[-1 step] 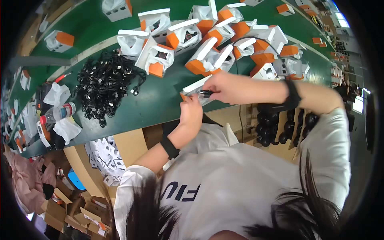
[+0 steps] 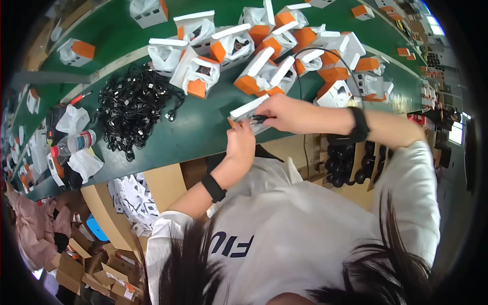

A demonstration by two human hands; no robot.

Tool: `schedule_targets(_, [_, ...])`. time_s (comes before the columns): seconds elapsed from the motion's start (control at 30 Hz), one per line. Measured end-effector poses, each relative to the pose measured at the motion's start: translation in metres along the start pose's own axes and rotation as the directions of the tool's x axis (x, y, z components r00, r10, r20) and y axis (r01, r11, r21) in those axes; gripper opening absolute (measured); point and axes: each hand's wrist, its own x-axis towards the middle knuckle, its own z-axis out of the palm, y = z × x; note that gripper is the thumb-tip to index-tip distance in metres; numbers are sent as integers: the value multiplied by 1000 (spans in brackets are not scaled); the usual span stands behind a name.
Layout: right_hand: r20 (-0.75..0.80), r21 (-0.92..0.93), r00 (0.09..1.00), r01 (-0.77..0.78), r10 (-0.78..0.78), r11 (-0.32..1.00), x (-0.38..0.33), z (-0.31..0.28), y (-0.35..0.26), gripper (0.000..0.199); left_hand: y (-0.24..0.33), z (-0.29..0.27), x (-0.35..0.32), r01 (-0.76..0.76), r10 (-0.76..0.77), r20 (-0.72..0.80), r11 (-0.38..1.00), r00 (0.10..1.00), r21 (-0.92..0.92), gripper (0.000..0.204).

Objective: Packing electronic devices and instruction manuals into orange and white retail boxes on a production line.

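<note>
— Where do you stand with the box in front of you?

— Your left hand (image 2: 240, 145) steadies the small white-and-orange box (image 2: 245, 113) at the near edge of the green bench (image 2: 203, 127), fingers closed on its side. Your right hand (image 2: 284, 113) pinches a black cable (image 2: 260, 119) at the box's open mouth, so I judge this one is mid-fill, not closed.

— And the rest?

— Beyond your hands, a cluster of open boxes (image 2: 264, 66) with lids up and white bags showing lies across the bench; they look unfinished. The pile of black cables (image 2: 133, 105) to your left is large, so plenty seems left.
</note>
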Motion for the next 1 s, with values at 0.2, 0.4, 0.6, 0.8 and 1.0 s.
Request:
schedule_targets(0.2, [-582, 46, 779, 319, -234, 947, 16, 87, 40, 21, -6, -2, -6, 7, -2, 25, 972, 1000, -236, 38])
schedule_targets(0.4, [-320, -513, 883, 144, -344, 846, 21, 73, 51, 20, -9, -1, -15, -39, -15, -138, 924, 990, -381, 38])
schedule_targets(0.6, [-83, -766, 956, 120, -282, 631, 42, 89, 47, 11, -20, -3, -28, -112, -5, -262, 898, 965, -426, 37])
schedule_targets(0.8, [-254, -611, 905, 123, -341, 782, 34, 90, 59, 22, -9, -1, -34, -91, -84, -376, 901, 923, -424, 37])
schedule_targets(1.0, [-305, -155, 941, 100, -144, 983, 22, 81, 49, 32, -4, -8, -26, -59, -125, -376, 895, 918, -442, 38])
